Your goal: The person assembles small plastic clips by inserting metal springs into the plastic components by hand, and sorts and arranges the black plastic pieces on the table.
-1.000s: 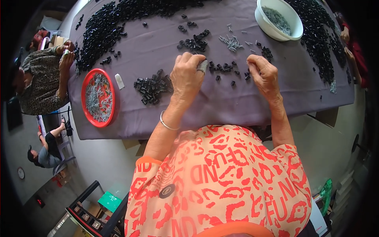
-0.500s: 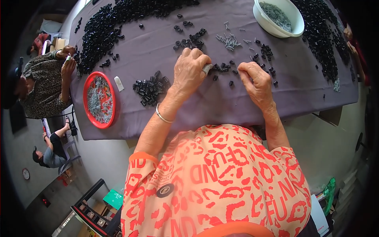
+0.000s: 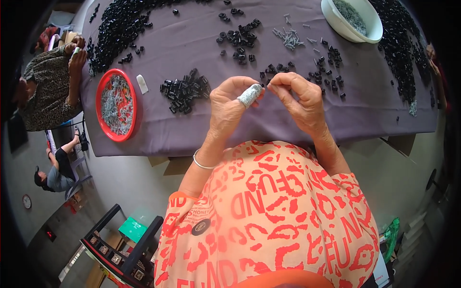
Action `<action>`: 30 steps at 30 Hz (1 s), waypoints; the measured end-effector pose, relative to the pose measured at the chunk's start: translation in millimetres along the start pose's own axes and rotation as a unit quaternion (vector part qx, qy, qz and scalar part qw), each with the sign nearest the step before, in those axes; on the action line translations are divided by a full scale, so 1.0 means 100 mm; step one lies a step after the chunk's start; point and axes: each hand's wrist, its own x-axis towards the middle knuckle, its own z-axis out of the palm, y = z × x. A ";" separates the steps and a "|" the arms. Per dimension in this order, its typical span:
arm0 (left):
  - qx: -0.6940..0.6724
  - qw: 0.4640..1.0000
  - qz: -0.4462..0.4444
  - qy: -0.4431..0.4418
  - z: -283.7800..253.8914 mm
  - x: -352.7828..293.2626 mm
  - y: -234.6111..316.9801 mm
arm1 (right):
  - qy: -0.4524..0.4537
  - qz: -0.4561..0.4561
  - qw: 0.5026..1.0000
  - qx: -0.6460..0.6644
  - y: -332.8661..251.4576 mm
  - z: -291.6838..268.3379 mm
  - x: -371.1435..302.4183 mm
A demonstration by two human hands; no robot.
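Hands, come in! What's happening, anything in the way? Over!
Left hand: small black piece at wrapped thumb's tip. Right hand: pinched close beside it, contents unclear. Nearest clutter: loose black pieces just beyond.

black pieces [image 3: 185,91], red-patterned peach shirt [image 3: 269,216]

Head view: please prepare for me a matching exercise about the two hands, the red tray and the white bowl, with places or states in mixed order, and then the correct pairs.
Column one
1. Left hand
2. Right hand
3. Red tray
4. White bowl

Column two
A. In the upper right part of the picture
B. No wrapping visible on its digits
C. To the left of both hands, with many small grey pieces in it
D. One digit covered by a pale grey wrap

Right pairs: 1-D, 2-B, 3-C, 4-A
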 end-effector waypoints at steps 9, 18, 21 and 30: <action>0.083 0.994 0.061 0.030 -0.03 -0.14 -0.05 | -0.014 -0.082 0.993 -0.079 -0.02 0.10 -0.05; 0.214 0.961 0.171 0.028 -0.14 -0.19 -0.24 | -0.066 -0.088 0.990 -0.093 -0.04 0.21 -0.12; 0.133 0.984 0.112 0.041 -0.10 -0.23 -0.23 | -0.048 -0.066 0.991 -0.105 -0.10 0.25 -0.13; -0.062 0.998 0.001 0.032 -0.13 -0.24 -0.23 | -0.059 0.013 0.995 -0.075 -0.13 0.16 -0.11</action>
